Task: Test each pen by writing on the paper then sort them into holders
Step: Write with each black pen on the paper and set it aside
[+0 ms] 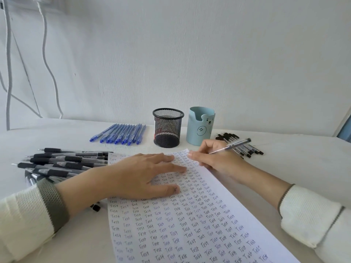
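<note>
"Where's the pen sitting?"

"Your pen (233, 145) is pinched in your right hand (214, 158). Its tip is aimed down-left at the far right corner of the paper (190, 224) and its cap end slants up-right."

"And my other hand?"

"Your left hand (140, 175) lies flat, fingers straight, pressing the paper to the desk (284, 168)."

"Which holder is closer?"

"The blue bear holder (201, 126) stands just beyond your right hand, with the black mesh holder (168, 128) beside it on the left. I'd judge a short forward reach."

Hands (140, 175) on paper (190, 234), pen (230, 146) in right
</note>
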Tool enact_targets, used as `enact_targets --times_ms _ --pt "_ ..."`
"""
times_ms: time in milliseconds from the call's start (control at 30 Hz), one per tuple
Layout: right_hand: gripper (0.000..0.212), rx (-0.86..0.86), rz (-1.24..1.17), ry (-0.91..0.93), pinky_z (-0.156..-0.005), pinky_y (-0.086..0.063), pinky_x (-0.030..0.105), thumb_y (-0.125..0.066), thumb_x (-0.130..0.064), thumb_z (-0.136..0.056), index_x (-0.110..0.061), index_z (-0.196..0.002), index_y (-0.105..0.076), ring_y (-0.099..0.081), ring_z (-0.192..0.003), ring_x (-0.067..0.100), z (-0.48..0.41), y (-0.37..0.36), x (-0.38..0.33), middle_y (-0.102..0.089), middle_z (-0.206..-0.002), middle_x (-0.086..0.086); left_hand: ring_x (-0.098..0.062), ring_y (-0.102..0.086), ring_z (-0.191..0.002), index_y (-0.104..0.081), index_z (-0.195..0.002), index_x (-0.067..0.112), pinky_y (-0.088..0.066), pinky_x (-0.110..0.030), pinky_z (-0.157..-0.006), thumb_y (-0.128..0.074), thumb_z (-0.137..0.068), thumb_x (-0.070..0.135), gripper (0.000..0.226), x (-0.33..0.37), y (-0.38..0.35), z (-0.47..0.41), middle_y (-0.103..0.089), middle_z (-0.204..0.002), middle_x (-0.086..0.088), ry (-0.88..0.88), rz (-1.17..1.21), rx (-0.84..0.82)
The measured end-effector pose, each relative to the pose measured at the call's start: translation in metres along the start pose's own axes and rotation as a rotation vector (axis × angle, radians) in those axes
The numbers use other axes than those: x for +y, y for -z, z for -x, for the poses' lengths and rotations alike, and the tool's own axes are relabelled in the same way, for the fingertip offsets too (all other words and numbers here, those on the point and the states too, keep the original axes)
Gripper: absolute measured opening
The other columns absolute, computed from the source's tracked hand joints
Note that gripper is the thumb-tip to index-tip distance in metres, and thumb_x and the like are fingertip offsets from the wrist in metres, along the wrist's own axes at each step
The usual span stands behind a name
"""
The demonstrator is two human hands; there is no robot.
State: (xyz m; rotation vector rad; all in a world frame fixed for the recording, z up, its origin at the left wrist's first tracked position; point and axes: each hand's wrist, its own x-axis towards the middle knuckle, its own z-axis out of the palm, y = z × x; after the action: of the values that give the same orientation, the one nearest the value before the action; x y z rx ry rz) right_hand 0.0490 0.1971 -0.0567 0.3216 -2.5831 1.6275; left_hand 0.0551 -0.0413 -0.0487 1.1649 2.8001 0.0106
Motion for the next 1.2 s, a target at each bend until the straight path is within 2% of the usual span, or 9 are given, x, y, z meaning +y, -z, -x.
enact_targets --times_ms 100,200,400,533,667,1000,1200 --pt "0.047 0.132 0.097 0.035 -0.054 -0.041 0.022 -0.076 -0.02 -0.084 -0.02 -0.049 -0.045 -0.044 -0.04 0.007 -0.005 -0.006 0.009 -0.05 -0.043 -0.003 -0.008 -0.017 -0.147 -0.01 -0.142 0.067 -0.014 -0.032 -0.119 -0.023 -0.086 0.079 0.059 0.0 -0.001 0.0 -0.007 -0.162 0.018 -0.001 -0.022 0.003" --pt "0.052 0.191 0.114 0.049 -0.056 -0.046 0.022 -0.069 -0.01 -0.084 -0.019 -0.04 -0.043 -0.045 -0.036 0.007 -0.007 -0.009 0.012 -0.046 -0.039 -0.002 -0.007 -0.016 -0.147 -0.01 -0.142 0.067 -0.013 -0.031 -0.118 -0.024 -0.086 0.079 0.058 -0.001 -0.002 -0.002 -0.008 -0.162 0.019 -0.002 -0.024 0.011" --pt "0.052 0.213 0.084 0.083 -0.056 -0.05 0.019 -0.068 -0.006 -0.083 -0.019 -0.04 -0.042 -0.045 -0.036 0.007 -0.007 -0.01 0.014 -0.043 -0.038 -0.004 -0.008 -0.017 -0.147 -0.008 -0.14 0.07 -0.015 -0.036 -0.12 -0.021 -0.084 0.083 0.059 -0.004 -0.004 -0.003 -0.008 -0.162 0.02 -0.007 -0.023 0.008" --pt "0.052 0.198 0.056 0.076 -0.048 -0.044 0.013 -0.067 -0.004 -0.084 -0.019 -0.043 -0.041 -0.043 -0.034 0.008 -0.006 -0.011 0.013 -0.043 -0.038 -0.003 -0.008 -0.017 -0.147 -0.008 -0.139 0.07 -0.014 -0.035 -0.119 -0.022 -0.084 0.083 0.058 -0.004 -0.005 -0.004 -0.009 -0.161 0.019 -0.01 -0.027 0.015" --pt "0.045 0.162 0.076 0.06 -0.045 -0.04 0.01 -0.067 -0.004 -0.084 -0.014 -0.047 -0.044 -0.041 -0.034 0.008 -0.003 -0.012 0.009 -0.048 -0.04 0.006 -0.007 -0.016 -0.147 -0.009 -0.138 0.072 -0.014 -0.037 -0.121 -0.022 -0.083 0.084 0.057 -0.006 -0.005 -0.004 -0.008 -0.161 0.021 -0.017 -0.01 0.019" --pt "0.037 0.151 0.085 0.034 -0.043 -0.037 0.009 -0.065 0.001 -0.082 -0.007 -0.051 -0.045 -0.04 -0.037 0.012 0.0 -0.011 0.003 -0.048 -0.044 0.012 -0.006 -0.015 -0.147 -0.008 -0.139 0.07 -0.013 -0.035 -0.119 -0.022 -0.083 0.083 0.059 -0.004 -0.004 -0.004 -0.007 -0.161 0.021 -0.003 -0.021 0.001" --pt "0.043 0.169 0.104 0.016 -0.04 -0.035 0.011 -0.065 -0.001 -0.081 -0.011 -0.047 -0.042 -0.038 -0.034 0.008 -0.002 -0.01 0.003 -0.044 -0.04 0.009 -0.007 -0.016 -0.147 -0.008 -0.138 0.072 -0.014 -0.038 -0.121 -0.02 -0.082 0.084 0.059 -0.005 -0.005 -0.004 -0.009 -0.161 0.021 -0.01 -0.013 0.01"
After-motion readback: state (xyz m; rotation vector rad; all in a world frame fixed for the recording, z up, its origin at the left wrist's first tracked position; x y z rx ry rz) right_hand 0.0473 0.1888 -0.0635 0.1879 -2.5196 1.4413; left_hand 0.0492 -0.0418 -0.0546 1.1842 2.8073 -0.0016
